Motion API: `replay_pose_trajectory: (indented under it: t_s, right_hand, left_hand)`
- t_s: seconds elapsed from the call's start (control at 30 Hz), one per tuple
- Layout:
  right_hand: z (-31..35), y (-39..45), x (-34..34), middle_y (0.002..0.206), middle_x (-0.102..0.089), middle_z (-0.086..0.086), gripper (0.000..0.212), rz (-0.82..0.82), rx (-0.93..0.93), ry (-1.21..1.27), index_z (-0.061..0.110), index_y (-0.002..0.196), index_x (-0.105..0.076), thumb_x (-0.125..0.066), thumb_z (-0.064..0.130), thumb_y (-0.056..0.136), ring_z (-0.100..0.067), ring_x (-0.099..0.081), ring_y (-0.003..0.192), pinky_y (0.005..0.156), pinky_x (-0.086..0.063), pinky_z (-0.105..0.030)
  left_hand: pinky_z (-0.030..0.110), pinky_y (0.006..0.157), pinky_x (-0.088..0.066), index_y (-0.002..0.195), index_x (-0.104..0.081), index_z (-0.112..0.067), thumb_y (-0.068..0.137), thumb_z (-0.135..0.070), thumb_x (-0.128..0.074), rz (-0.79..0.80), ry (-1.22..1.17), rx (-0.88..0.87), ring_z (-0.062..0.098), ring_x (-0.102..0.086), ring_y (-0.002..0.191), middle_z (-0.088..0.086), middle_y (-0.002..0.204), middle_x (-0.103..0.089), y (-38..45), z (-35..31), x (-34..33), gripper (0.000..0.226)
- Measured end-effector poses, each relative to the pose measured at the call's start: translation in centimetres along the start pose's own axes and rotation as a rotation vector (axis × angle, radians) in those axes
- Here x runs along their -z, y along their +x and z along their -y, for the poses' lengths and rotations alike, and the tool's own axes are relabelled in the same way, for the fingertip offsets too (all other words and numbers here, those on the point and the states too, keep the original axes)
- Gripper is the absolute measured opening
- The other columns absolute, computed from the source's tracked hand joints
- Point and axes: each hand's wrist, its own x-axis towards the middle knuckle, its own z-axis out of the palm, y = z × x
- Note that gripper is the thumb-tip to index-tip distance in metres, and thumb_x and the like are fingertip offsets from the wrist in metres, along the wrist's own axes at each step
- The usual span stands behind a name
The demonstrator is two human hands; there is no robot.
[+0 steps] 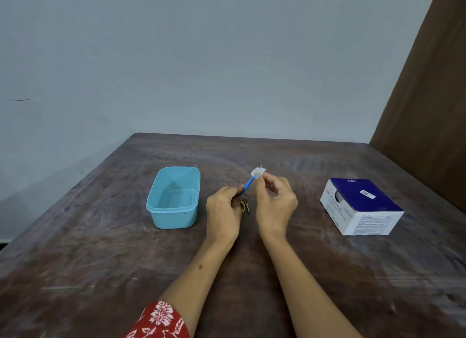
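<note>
Light-blue plastic tub (172,220) sits on the wooden table (100,249), open side up, left of both hands. Left hand (223,209) has fingers curled round the lower end of a blue-handled tool (248,184), held above mid-table and tilted up to the right. Yellow-and-metal item (244,206) under that hand; can't tell what it is. White swab pad (258,172) touches the tool tip, pinched by right hand (276,206). Blue-and-white swab box (363,204) well right of the hands.

Blue tool (248,184) — tip under white pad (258,172)
</note>
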Motion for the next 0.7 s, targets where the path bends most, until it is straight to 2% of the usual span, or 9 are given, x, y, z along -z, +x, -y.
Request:
replay_pose_trajectory:
  t_s: [0.13,0.23,0.4,0.5,0.6,0.7]
  right_hand:
    - [-0.22,-0.27,-0.19,0.079,-0.064,0.009,0.006,0.083,0.007,-0.056,0.017,0.085,-0.074,-0.072,0.016,0.079,-0.004,-0.064,0.074,0.072,-0.049,-0.020]
    - [-0.34,0.04,-0.13,0.081,-0.065,0.008,0.009,0.053,0.012,-0.028,0.016,0.087,-0.074,-0.071,0.014,0.080,-0.008,-0.066,0.077,0.074,-0.051,-0.024]
    - [-0.67,-0.33,-0.32,0.079,-0.064,0.010,0.009,0.154,-0.013,-0.070,0.019,0.085,-0.075,-0.073,0.015,0.077,-0.005,-0.066,0.072,0.071,-0.053,-0.025]
    - [-0.54,-0.25,-0.31,0.080,-0.064,0.010,0.009,0.137,-0.008,-0.068,0.019,0.085,-0.074,-0.073,0.016,0.077,-0.009,-0.067,0.075,0.074,-0.054,-0.024]
    - [-0.14,-0.16,-0.21,0.082,-0.063,0.010,0.009,0.079,0.011,-0.044,0.019,0.087,-0.073,-0.071,0.015,0.078,-0.013,-0.066,0.079,0.076,-0.054,-0.029]
    - [0.13,-0.14,-0.21,0.081,-0.061,0.012,0.007,0.045,0.018,-0.035,0.016,0.087,-0.072,-0.071,0.015,0.080,-0.012,-0.064,0.079,0.077,-0.054,-0.034]
  left_hand:
    - [0.026,0.069,-0.049,0.097,-0.073,-0.006,0.074,0.012,-0.061,-0.013,-0.007,0.016,0.019,-0.064,0.072,0.010,0.080,-0.070,0.05,0.02,0.00,0.031]
    - [0.021,0.068,-0.048,0.098,-0.073,-0.007,0.073,0.013,-0.061,0.020,-0.020,-0.005,0.017,-0.064,0.071,0.008,0.079,-0.070,-0.03,0.07,-0.05,0.033]
    - [0.017,0.067,-0.049,0.095,-0.073,-0.007,0.072,0.014,-0.061,-0.023,-0.052,-0.002,0.013,-0.064,0.071,0.006,0.081,-0.072,0.16,0.27,-0.07,0.033]
    - [0.016,0.068,-0.050,0.098,-0.073,-0.008,0.073,0.012,-0.062,-0.001,-0.067,0.001,0.011,-0.064,0.072,0.004,0.083,-0.072,0.14,0.29,-0.12,0.034]
    - [0.003,0.071,-0.044,0.100,-0.072,-0.008,0.076,0.007,-0.066,0.038,-0.074,-0.021,0.005,-0.063,0.076,0.003,0.087,-0.072,0.08,0.28,-0.18,0.029]
    - [-0.002,0.071,-0.041,0.100,-0.072,-0.009,0.079,0.000,-0.066,0.079,-0.056,0.006,0.003,-0.064,0.079,0.003,0.091,-0.074,0.08,0.38,-0.15,0.024]
